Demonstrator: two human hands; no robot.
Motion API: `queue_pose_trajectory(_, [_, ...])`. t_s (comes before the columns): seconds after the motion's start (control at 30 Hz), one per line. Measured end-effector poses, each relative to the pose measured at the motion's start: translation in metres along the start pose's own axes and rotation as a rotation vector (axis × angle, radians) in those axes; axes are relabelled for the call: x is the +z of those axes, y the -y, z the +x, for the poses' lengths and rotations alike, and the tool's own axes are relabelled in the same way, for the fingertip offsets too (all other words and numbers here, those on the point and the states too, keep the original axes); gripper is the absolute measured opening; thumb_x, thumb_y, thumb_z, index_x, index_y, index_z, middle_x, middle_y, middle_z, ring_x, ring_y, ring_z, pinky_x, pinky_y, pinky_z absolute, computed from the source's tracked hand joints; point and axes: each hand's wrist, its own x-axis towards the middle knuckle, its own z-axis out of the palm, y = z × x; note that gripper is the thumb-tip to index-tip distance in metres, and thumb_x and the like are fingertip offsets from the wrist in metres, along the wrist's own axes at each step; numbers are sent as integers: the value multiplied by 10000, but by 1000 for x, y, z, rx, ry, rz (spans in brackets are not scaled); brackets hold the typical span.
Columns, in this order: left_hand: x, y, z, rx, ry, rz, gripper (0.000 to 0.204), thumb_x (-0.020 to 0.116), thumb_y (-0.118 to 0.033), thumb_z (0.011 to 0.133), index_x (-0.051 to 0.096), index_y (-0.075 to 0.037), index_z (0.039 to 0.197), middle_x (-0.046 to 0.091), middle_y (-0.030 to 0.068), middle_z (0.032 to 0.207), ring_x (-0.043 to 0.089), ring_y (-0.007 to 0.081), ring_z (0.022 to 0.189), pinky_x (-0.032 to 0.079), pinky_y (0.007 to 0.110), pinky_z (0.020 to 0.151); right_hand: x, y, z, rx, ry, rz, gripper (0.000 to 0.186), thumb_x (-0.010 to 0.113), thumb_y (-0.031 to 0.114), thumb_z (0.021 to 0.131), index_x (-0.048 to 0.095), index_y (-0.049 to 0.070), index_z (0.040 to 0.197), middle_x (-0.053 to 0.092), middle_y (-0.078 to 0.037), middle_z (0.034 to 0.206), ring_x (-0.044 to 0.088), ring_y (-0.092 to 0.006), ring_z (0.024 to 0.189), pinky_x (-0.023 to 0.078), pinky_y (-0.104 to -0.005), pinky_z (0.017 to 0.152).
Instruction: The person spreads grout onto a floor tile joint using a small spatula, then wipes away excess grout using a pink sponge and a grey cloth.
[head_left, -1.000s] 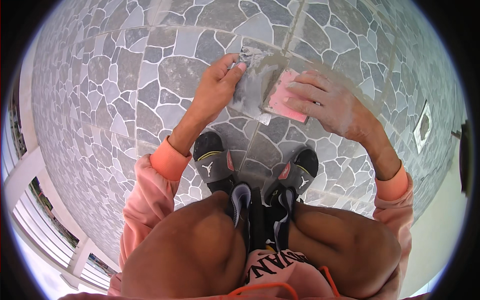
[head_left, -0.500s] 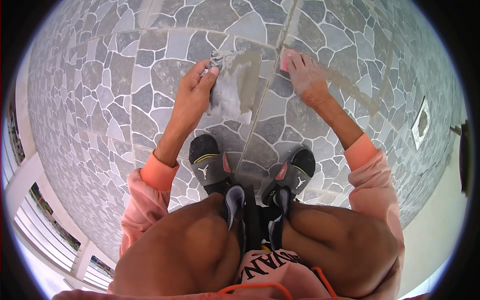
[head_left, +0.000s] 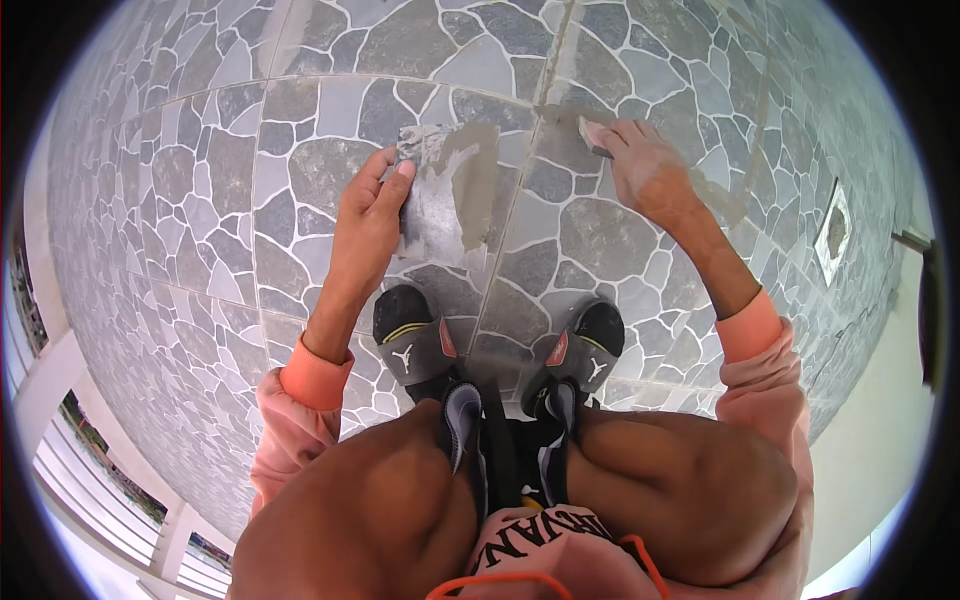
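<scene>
While left fingers (head_left: 378,165) clamp the plate (head_left: 430,205), paste (head_left: 562,116) newly shows beside the pink block (head_left: 595,135) (right fingers (head_left: 632,137) clasp it).

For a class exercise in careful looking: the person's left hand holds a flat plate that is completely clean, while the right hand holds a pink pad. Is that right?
Not quite: the flat plate in the left hand is not clean; the head view shows grey paste smeared on it. The right hand does hold a pink pad.
</scene>
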Motion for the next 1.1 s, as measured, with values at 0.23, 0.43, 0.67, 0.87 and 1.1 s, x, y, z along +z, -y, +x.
queue_pose_trajectory(0.23, [-2, 9, -8, 3, 4, 33, 310, 502, -182, 1006, 552, 18, 1237, 624, -16, 925, 520, 23, 784, 430, 198, 689, -3, -5, -26, -35, 24, 173, 372, 560, 54, 787, 605, 91, 1154, 571, -88, 996, 547, -287, 975, 456, -409, 882])
queue_pose_trajectory(0.43, [2, 11, -5, -9, 38, -5, 365, 515, -165, 1000, 507, 51, 1294, 639, 15, 982, 544, 43, 830, 442, 195, 736, 14, -29, -59, 38, -254, -202, 400, 543, -38, 750, 600, 50, 1136, 586, -101, 1070, 553, -308, 987, 462, -411, 863])
queue_pose_trajectory(0.67, [6, 11, 2, -10, 49, 9, 343, 510, -173, 1003, 523, 49, 1265, 633, 9, 978, 542, 37, 836, 434, 184, 739, 12, -37, -84, 168, -182, -148, 364, 578, 11, 733, 606, 40, 1095, 570, -95, 1014, 550, -296, 959, 466, -412, 854])
queue_pose_trajectory(0.87, [1, 12, -5, 14, 80, 42, 307, 497, -177, 1010, 559, -1, 1253, 635, 28, 1107, 586, 72, 959, 461, 215, 833, 4, -64, -111, 217, -145, -80, 362, 580, -13, 741, 614, 36, 1098, 589, -106, 1023, 565, -309, 940, 473, -400, 849])
queue_pose_trajectory(1.1, [9, 5, -7, 3, 95, 26, 309, 491, -175, 1012, 554, 18, 1244, 624, 23, 1107, 572, 73, 970, 447, 223, 854, -7, -81, -162, 253, -70, 6, 402, 557, -57, 749, 613, 27, 1138, 591, -122, 1131, 565, -332, 1058, 466, -418, 933])
